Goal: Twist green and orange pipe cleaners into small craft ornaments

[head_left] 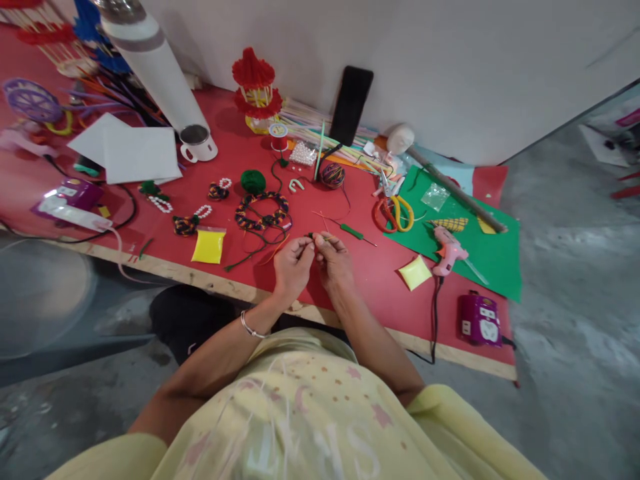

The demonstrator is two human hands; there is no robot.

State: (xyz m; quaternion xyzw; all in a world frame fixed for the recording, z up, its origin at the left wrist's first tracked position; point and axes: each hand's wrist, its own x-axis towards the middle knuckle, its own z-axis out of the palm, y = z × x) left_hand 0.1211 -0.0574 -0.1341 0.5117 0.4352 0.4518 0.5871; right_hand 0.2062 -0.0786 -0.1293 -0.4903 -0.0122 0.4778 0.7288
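Note:
My left hand (293,265) and my right hand (335,263) meet fingertip to fingertip over the front of the red table. Both are closed in a pinch on a small dark green piece (312,236), mostly hidden by the fingers. Just beyond them lies a green-handled crochet hook (352,231). Left of the hook is a braided multicoloured ring (241,215) with loose strands trailing from it. Behind the hands sits a ball of multicoloured yarn (333,175), its strand running down toward the hook. A green yarn ball (253,181) rests above the ring.
Scissors (394,212), a pink glue gun (449,252) and a green sheet (493,248) lie to the right. Yellow packets (209,245), beaded pieces (186,225) and a white mug (198,144) are at the left. A phone (352,105) leans on the wall behind.

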